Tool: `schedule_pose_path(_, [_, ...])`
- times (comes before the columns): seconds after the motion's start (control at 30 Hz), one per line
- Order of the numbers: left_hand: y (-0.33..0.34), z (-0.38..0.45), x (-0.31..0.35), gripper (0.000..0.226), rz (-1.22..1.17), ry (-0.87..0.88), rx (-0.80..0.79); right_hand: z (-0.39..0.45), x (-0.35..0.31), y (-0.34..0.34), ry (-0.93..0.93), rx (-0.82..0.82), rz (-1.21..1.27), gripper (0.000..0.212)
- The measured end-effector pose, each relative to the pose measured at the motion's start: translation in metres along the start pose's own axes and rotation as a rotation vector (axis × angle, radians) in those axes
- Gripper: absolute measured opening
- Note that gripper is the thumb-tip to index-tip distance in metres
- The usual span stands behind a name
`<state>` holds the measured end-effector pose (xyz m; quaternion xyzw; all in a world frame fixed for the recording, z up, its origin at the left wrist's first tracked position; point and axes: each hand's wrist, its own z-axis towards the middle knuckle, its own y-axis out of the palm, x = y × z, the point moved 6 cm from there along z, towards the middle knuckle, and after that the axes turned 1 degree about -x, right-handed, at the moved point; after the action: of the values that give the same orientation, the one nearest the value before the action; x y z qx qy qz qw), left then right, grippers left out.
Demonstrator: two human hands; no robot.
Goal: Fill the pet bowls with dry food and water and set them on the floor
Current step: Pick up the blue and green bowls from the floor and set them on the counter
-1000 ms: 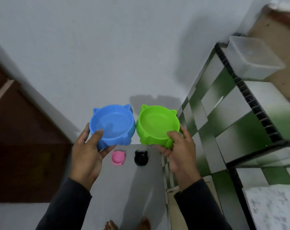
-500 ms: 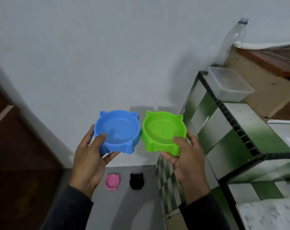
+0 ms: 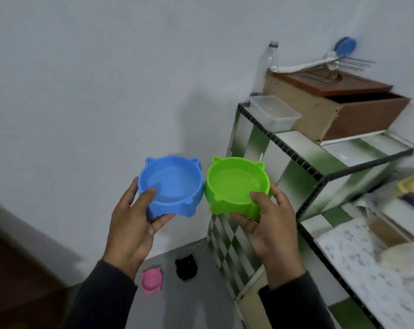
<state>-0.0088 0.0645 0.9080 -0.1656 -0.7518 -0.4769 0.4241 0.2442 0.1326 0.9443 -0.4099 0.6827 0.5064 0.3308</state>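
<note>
We hold two empty cat-eared pet bowls side by side at chest height, rims nearly touching, above a grey floor (image 3: 191,302). Our left hand (image 3: 132,224) grasps the blue bowl (image 3: 171,185) at its near edge, thumb hooked over the rim and fingers (image 3: 163,218) curled beneath the base; our right hand (image 3: 269,225) grasps the green bowl (image 3: 236,184) the same way, thumb on the rim at about 5 o'clock of the bowl. Both bowls sit level and open side up, which we judge suits carrying them to be filled: neither shows dry food or water inside. Both forearms, in dark sleeves, reach forward from the bottom of the view with wrists tipped slightly back. Down on the floor at 6 o'clock, a pink bowl (image 3: 151,280) and a black bowl (image 3: 186,269) rest near each other by the wall corner. At 2 o'clock, a green-and-white tiled surface (image 3: 357,150) carries a clear plastic container (image 3: 274,112), a clear plastic bottle (image 3: 266,65) and a wooden box (image 3: 336,105). We judge the filling step has not yet begun.
</note>
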Motion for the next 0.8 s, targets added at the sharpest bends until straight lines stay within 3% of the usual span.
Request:
schedule_pose_path(0.37, [0.03, -0.05, -0.023, 0.047, 0.056, -0.125, -0.219, -0.095, -0.019, -0.069, -0.094, 0.238, 0.078, 0.048])
schedule_pose_path(0.8, [0.12, -0.174, -0.122, 0.046, 0.15, -0.305, -0.528, -0.217, -0.05, -0.234, -0.239, 0.604, 0.163, 0.045])
